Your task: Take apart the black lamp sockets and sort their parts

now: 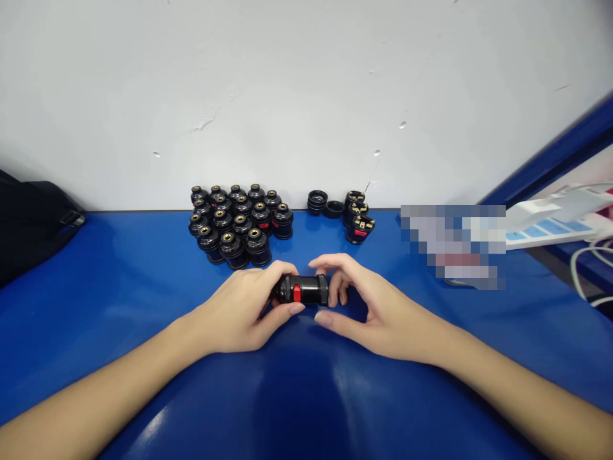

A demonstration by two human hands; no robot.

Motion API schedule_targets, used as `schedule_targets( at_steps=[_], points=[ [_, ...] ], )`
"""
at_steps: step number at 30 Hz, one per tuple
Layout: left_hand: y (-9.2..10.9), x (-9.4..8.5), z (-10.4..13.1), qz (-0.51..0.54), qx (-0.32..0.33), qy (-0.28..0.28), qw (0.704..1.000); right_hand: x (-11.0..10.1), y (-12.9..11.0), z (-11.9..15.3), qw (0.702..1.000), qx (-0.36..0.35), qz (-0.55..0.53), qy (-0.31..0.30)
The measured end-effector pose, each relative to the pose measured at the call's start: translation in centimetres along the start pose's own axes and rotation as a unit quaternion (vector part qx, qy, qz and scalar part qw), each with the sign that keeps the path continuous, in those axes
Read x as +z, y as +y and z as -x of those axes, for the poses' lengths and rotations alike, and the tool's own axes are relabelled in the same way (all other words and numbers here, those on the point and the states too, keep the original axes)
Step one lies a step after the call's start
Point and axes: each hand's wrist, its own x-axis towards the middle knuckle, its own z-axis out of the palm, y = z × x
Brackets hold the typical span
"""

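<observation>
My left hand [249, 306] is closed around a black lamp holder [309, 289] with a red switch on its side. The holder lies sideways just above the blue table, its ringed end pointing right. Around that end my right hand [368, 303] curves with thumb and forefinger spread apart; whether its curled fingers touch the ring I cannot tell. Behind my left hand stand several similar black lamp holders [232, 249] in a close group, upright with brass-coloured threaded holes on top.
Black rings [334, 209] lie near the wall, beside several lamp holder cores [357, 231] with metal contacts on top. A blurred-out item [453, 246] lies at the right, next to a white object with blue panels [550, 227]. A dark bag [33, 223] sits at the left.
</observation>
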Motion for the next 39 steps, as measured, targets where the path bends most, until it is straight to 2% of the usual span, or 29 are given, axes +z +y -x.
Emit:
schedule_targets(
  at_steps=[3,10,16,23,29,35,39],
  points=[
    [0.1,-0.1,0.0,0.001,0.001,0.0,1.0,-0.2,-0.7,-0.2,1.0,0.025,-0.016,-0.005],
    [0.1,-0.1,0.1,0.012,0.001,-0.002,1.0,-0.2,-0.1,0.3,1.0,-0.018,0.011,-0.012],
    [0.2,-0.2,0.1,0.013,0.008,-0.003,1.0,0.0,-0.5,-0.1,0.999,0.032,-0.011,-0.019],
    [0.2,-0.3,-0.1,0.016,0.0,-0.007,1.0,0.0,-0.3,0.3,1.0,0.004,0.001,-0.016],
    [0.2,-0.1,-0.1,0.009,0.021,0.001,1.0,0.2,-0.4,0.0,0.999,0.038,-0.023,-0.027],
    [0.1,0.0,-0.2,0.01,0.022,0.003,1.0,0.4,0.3,0.1,1.0,-0.005,-0.014,-0.015],
    [0.0,0.0,-0.1,0.015,0.022,0.004,1.0,0.3,-0.1,0.1,0.999,0.025,-0.023,-0.025]
  ],
)
